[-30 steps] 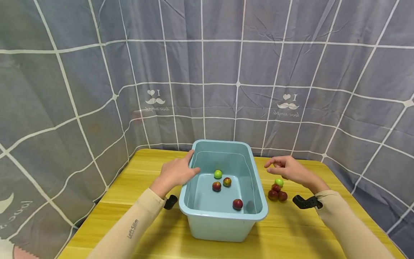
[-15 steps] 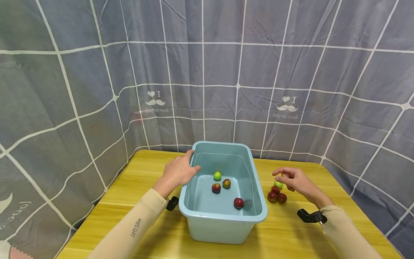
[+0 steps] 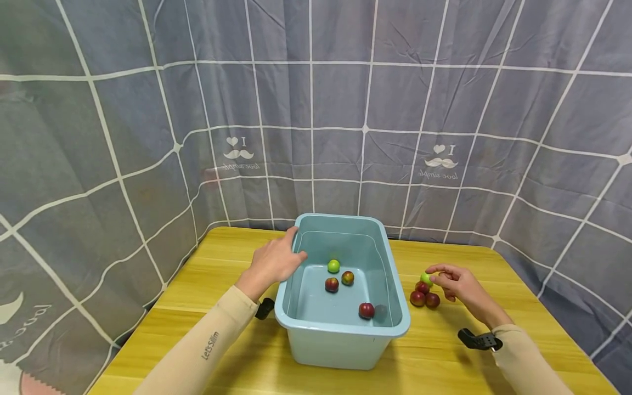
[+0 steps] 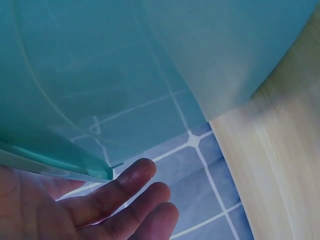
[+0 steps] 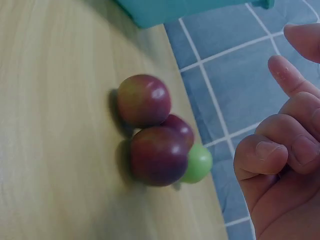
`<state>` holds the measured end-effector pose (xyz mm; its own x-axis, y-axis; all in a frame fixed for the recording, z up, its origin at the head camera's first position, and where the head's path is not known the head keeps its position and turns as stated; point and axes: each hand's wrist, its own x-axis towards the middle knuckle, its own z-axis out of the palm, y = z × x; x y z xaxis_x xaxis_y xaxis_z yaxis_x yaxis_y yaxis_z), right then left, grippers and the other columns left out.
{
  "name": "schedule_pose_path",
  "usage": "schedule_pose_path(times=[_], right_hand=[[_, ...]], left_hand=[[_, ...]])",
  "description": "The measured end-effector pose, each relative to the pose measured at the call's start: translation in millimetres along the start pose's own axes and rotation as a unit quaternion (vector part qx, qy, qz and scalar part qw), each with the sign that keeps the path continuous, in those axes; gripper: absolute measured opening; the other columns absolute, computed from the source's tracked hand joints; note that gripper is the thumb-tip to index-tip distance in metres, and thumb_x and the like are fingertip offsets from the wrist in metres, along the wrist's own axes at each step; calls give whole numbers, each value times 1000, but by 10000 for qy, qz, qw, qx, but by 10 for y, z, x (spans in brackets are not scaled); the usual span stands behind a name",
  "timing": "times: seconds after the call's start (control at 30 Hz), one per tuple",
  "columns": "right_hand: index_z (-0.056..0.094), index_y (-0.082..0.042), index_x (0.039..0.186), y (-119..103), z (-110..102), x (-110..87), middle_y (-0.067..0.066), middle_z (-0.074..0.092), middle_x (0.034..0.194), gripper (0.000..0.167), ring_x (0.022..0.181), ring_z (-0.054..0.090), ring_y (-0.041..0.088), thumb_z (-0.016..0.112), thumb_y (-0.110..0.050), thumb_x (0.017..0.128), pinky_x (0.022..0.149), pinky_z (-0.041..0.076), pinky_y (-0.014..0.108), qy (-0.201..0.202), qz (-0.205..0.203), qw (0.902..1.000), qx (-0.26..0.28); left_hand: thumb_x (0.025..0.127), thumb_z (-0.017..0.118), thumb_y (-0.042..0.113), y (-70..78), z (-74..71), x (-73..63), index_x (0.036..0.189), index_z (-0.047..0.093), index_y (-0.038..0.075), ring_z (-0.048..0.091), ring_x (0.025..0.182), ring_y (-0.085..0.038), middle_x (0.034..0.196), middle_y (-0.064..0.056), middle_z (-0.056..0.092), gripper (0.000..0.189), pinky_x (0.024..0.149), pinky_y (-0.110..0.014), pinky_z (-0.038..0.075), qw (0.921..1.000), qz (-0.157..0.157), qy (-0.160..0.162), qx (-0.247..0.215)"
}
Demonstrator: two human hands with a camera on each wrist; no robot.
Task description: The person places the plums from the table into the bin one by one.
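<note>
A light blue plastic tub (image 3: 340, 329) stands on the table. My left hand (image 3: 270, 263) holds its left rim, thumb over the inside and fingers along the outside; in the left wrist view several fingers (image 4: 125, 200) show beside the rim. To the tub's right is a cluster of red plum-like fruits (image 3: 417, 298) with one small green fruit (image 3: 425, 280) at the back. My right hand (image 3: 461, 288) hovers by the green fruit, thumb and index finger parted on either side of it in the head view. The right wrist view shows the other fingers curled, nothing held.
Inside the tub lie a green fruit (image 3: 333, 266) and several reddish ones, such as a red fruit (image 3: 366, 310) near its front. The yellow wood-grain table (image 3: 232, 252) ends at a grey gridded curtain (image 3: 336, 153) behind and at the sides.
My right hand has moved right and down from beside the tub to the green fruit in the cluster. The left hand has stayed at the tub's rim.
</note>
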<state>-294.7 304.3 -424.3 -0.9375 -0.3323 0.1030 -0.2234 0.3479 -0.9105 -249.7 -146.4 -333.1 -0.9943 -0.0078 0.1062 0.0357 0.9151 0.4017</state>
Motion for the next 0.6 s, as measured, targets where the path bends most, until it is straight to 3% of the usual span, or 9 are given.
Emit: schedule_pose_path(times=[0.3, 0.47, 0.6], right_hand=[[54, 11, 130, 202, 43, -36, 0, 48, 67, 43, 53, 37, 19, 62, -18, 99, 51, 39, 35, 156, 168, 9988, 438], [53, 10, 132, 286, 46, -69, 0, 43, 64, 43, 54, 33, 28, 61, -18, 100, 51, 40, 36, 220, 316, 9977, 556], [53, 8, 132, 334, 44, -89, -2, 41, 64, 45, 52, 31, 25, 63, -21, 99, 50, 39, 32, 303, 541, 9964, 579]], left_hand=[[93, 54, 50, -1, -3, -11, 159, 29, 24, 65, 93, -27, 123, -10, 68, 75, 63, -40, 46, 9999, -57, -88, 4], [93, 54, 50, -5, 5, -12, 159, 28, 25, 66, 93, -27, 123, -10, 68, 75, 63, -41, 46, 9999, -70, -122, -3], [93, 53, 49, -8, 10, -7, 159, 27, 25, 65, 90, -26, 120, -9, 69, 75, 62, -40, 46, 9999, -84, -132, -10]])
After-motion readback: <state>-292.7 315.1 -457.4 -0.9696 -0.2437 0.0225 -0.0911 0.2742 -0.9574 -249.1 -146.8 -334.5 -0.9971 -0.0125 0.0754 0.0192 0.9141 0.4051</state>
